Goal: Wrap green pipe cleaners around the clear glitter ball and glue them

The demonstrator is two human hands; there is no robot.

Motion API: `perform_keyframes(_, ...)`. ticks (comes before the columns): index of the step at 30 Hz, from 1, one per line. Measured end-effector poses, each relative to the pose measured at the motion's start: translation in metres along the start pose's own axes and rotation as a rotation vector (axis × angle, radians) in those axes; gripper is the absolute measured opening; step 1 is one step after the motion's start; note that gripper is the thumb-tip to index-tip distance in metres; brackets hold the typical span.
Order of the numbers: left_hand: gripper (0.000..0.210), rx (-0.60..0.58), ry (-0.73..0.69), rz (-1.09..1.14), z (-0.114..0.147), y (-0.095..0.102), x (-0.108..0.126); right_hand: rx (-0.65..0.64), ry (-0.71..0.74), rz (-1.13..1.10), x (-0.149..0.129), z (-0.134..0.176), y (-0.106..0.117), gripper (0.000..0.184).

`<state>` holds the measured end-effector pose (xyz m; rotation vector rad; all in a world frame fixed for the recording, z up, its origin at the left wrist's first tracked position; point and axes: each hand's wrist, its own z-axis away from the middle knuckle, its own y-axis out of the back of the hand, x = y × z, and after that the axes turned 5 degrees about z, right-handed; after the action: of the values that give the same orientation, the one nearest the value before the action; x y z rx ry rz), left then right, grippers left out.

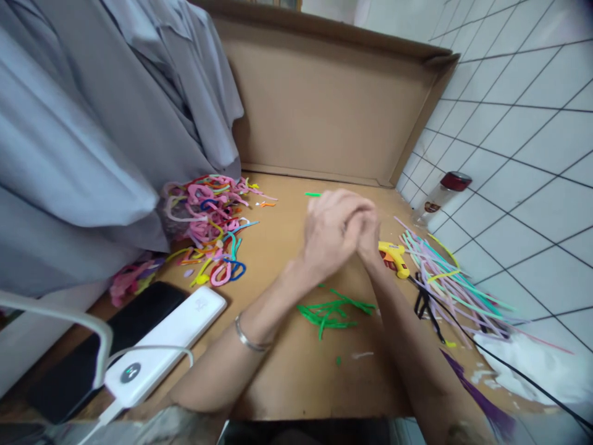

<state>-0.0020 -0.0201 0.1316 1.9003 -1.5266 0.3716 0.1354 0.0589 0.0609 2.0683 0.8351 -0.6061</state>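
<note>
Left hand (325,235) and right hand (369,230) clasped together; cannot tell whether fingers close on anything. Loose green strips (330,321) lie just below grip. Step in hand: apparently pressing palms together; next move likely calls for parting them. Yellow glue gun (395,254) right of grip; multicoloured pile (206,213) well left.
</note>
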Motion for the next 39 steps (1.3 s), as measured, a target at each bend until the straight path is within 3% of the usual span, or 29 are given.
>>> perform_keyframes(3, 0.025, 0.091, 0.062, -0.186, -0.004, 0.01, -0.04, 0.061, 0.126, 0.119, -0.011, 0.004, 0.001, 0.014)
perform_keyframes(7, 0.025, 0.086, 0.067, -0.303, -0.003, 0.015, -0.073, 0.059, 0.256, 0.242, -0.02, 0.006, 0.003, 0.012)
perform_keyframes(17, 0.028, -0.068, 0.106, -0.409, -0.002, 0.008, -0.075, -0.012, 0.303, 0.257, -0.025, 0.009, 0.005, 0.014)
perform_keyframes(22, 0.026, -0.062, 0.178, -0.455, -0.004, 0.014, -0.082, -0.02, 0.191, -0.047, -0.026, 0.002, 0.009, 0.023)
perform_keyframes(26, 0.022, -0.067, 0.299, -0.497, -0.007, 0.02, -0.08, 0.046, -0.074, -0.357, -0.02, -0.006, 0.019, 0.022)
perform_keyframes(32, 0.024, -0.089, 0.354, -0.509, -0.009, 0.023, -0.076, 0.054, -0.28, -0.37, -0.01, -0.005, 0.025, 0.013)
perform_keyframes(39, 0.024, -0.142, 0.365, -0.432, -0.009, 0.018, -0.077, -0.135, -0.415, -0.421, -0.01, -0.002, 0.023, 0.02)
